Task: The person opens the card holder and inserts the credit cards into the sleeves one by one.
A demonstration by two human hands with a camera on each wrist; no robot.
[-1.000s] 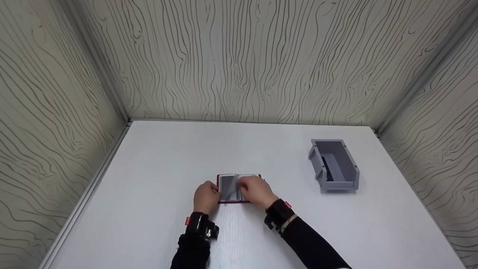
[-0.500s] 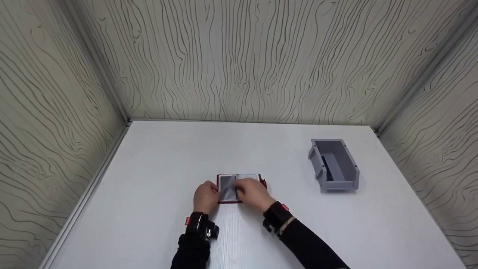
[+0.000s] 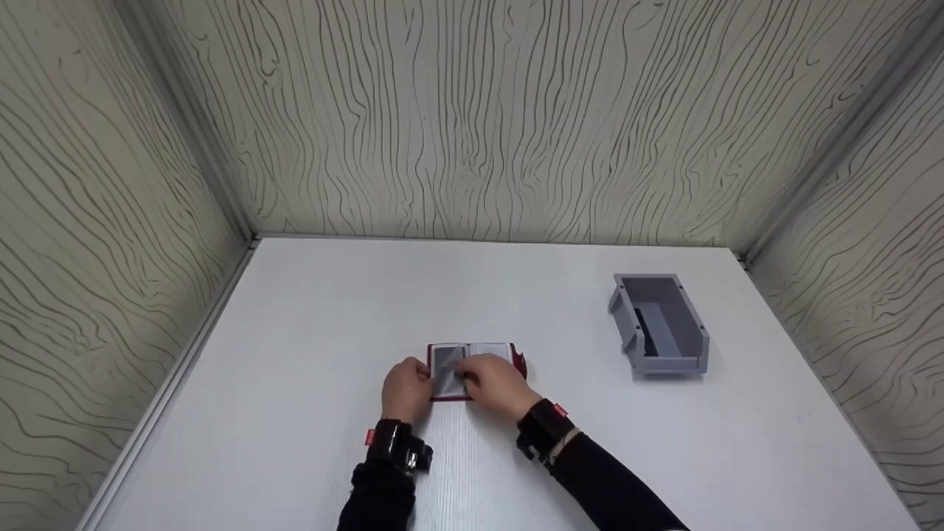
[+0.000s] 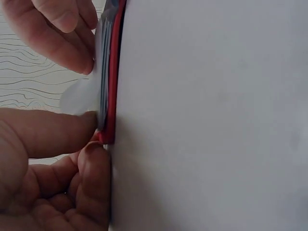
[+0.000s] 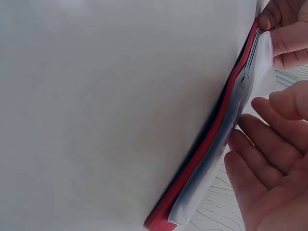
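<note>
A small red card holder (image 3: 514, 359) with clear plastic sleeves lies opened flat on the white table. My left hand (image 3: 407, 389) grips its left edge, thumb on the sleeves and fingers against the red cover (image 4: 113, 82). Over the middle of the holder, my right hand (image 3: 498, 383) touches a lifted translucent sleeve (image 3: 448, 375). Its fingers (image 5: 262, 139) are gently bent, and the thumb looks apart from them in the right wrist view. A rounded corner of the sleeve (image 4: 79, 98) stands up between both hands in the left wrist view. Part of the right page is hidden by my right hand.
A grey plastic bin (image 3: 660, 324) stands at the right of the table, with a thin black item (image 3: 647, 333) inside along its left wall. Wood-patterned panels (image 3: 472, 118) enclose the table at the back and sides.
My right hand has shifted a little to the left across the holder, uncovering the right page and the red flap. The left hand has stayed in place.
</note>
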